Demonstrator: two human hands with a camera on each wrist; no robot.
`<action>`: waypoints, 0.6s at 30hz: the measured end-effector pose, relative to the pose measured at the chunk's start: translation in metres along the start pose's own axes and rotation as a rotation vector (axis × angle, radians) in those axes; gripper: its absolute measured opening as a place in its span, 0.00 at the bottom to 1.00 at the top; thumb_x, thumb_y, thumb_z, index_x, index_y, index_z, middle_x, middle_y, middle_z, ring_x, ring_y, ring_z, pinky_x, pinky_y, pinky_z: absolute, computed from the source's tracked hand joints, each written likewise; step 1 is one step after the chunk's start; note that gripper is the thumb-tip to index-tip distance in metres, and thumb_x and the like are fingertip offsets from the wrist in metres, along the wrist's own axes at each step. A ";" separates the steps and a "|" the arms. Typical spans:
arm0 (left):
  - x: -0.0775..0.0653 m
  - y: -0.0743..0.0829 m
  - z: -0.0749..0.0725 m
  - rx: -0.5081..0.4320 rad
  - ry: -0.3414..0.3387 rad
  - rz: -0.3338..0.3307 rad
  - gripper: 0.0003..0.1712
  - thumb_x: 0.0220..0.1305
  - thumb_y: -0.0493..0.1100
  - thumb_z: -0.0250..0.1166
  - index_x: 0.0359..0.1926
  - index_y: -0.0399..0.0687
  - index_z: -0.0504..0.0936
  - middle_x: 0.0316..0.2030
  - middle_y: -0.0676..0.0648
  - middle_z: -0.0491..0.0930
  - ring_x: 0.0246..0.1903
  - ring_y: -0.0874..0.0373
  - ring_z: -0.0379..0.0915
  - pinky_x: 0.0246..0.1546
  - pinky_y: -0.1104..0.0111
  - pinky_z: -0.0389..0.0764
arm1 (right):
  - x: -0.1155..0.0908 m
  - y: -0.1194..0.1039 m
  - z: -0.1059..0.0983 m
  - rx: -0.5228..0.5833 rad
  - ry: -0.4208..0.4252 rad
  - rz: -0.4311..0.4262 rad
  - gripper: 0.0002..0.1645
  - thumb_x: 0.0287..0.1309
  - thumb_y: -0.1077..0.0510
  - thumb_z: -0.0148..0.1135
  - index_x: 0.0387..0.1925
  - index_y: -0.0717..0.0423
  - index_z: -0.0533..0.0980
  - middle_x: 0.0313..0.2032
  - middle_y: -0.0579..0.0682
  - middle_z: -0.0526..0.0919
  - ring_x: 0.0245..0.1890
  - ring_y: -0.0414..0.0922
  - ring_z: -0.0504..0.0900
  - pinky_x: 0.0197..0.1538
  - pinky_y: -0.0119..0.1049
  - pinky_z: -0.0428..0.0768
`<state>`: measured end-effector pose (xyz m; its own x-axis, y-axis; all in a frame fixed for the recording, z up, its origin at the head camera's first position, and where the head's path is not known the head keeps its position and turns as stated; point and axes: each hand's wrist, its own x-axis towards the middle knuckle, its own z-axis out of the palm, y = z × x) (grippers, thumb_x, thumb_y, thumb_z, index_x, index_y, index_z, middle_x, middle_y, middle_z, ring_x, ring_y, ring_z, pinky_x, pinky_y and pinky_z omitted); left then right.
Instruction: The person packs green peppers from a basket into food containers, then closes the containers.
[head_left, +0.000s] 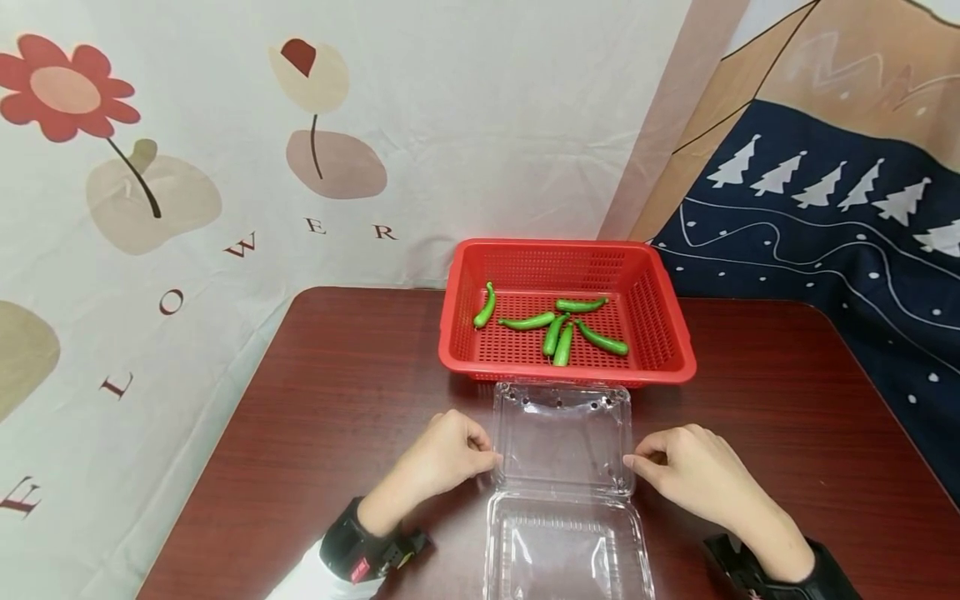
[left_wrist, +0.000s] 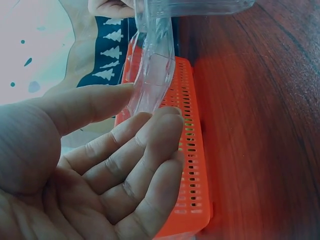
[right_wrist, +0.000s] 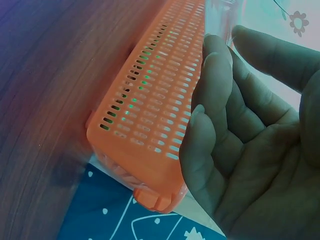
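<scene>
Nearest to the person, behind the two hands, are the dark wrist bands: one on the left wrist (head_left: pixel 352 542), beside a white sleeve (head_left: pixel 318 579), and one on the right wrist (head_left: pixel 795 571). Between these wrists, on the near side of the hands, lies the near half (head_left: pixel 551 546) of a clear plastic container (head_left: pixel 562 495), with its inside facing upward.

A little farther are the hands themselves. The left hand (head_left: pixel 448 452) comes forward and inward, its forearm slanting to the right. Its thumb is stretched out almost straight, and it pinches the left edge of the container's far half (head_left: pixel 562 442) against the index finger; the other fingers are softly bent beneath. The right hand (head_left: pixel 690 467) mirrors this pose. Its forearm slants to the left, its wrist is raised, and its thumb and index finger pinch the right edge of the same half. In both hands the opening is therefore narrow, with only thin plastic inside it. So the far half is exactly between the hands, joined by its fold to the near half.

Just beyond the hands stands a red basket (head_left: pixel 663 371) with many slots. Inside it six green peppers (head_left: pixel 602 339) lie loosely. Under everything is the brown table (head_left: pixel 360 358). Farthest from the hands hangs a printed cloth (head_left: pixel 487 125).
</scene>
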<state>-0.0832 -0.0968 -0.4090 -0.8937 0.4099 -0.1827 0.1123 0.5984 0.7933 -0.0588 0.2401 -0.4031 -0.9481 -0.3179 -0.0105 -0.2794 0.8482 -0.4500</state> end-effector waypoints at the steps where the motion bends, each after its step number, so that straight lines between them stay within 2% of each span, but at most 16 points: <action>1: 0.000 0.000 0.000 -0.003 -0.004 -0.002 0.11 0.62 0.40 0.75 0.22 0.48 0.88 0.18 0.50 0.84 0.15 0.66 0.63 0.18 0.74 0.62 | 0.000 0.000 0.000 0.000 -0.002 -0.001 0.13 0.59 0.53 0.75 0.21 0.37 0.83 0.12 0.29 0.66 0.16 0.31 0.62 0.22 0.30 0.63; 4: -0.001 0.000 -0.001 -0.035 -0.015 -0.013 0.11 0.62 0.39 0.75 0.23 0.47 0.86 0.19 0.48 0.84 0.16 0.61 0.72 0.18 0.73 0.67 | -0.001 -0.001 -0.001 0.001 -0.002 -0.005 0.13 0.59 0.53 0.76 0.22 0.36 0.83 0.13 0.29 0.67 0.17 0.30 0.63 0.22 0.30 0.63; 8: -0.002 0.001 -0.002 -0.106 -0.028 -0.035 0.10 0.62 0.37 0.74 0.27 0.45 0.81 0.21 0.46 0.84 0.22 0.48 0.83 0.19 0.72 0.70 | -0.001 -0.001 -0.001 0.010 0.012 -0.004 0.11 0.59 0.53 0.76 0.24 0.36 0.84 0.14 0.28 0.69 0.17 0.31 0.64 0.22 0.30 0.64; 13: 0.001 0.000 0.001 -0.177 -0.031 -0.050 0.08 0.63 0.34 0.72 0.31 0.43 0.79 0.23 0.48 0.85 0.24 0.47 0.85 0.18 0.73 0.69 | 0.000 -0.002 0.000 0.023 0.045 0.018 0.10 0.58 0.52 0.77 0.24 0.34 0.85 0.14 0.27 0.71 0.17 0.31 0.66 0.24 0.31 0.66; 18: 0.002 0.000 0.004 -0.201 0.015 -0.018 0.07 0.61 0.31 0.71 0.31 0.41 0.80 0.22 0.47 0.85 0.24 0.47 0.84 0.18 0.74 0.68 | 0.001 -0.002 0.001 0.029 0.083 0.026 0.09 0.58 0.51 0.77 0.26 0.35 0.85 0.19 0.26 0.77 0.21 0.30 0.71 0.28 0.33 0.71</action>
<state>-0.0832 -0.0934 -0.4116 -0.9011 0.3896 -0.1903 0.0087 0.4551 0.8904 -0.0589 0.2375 -0.4030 -0.9645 -0.2591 0.0511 -0.2516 0.8426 -0.4761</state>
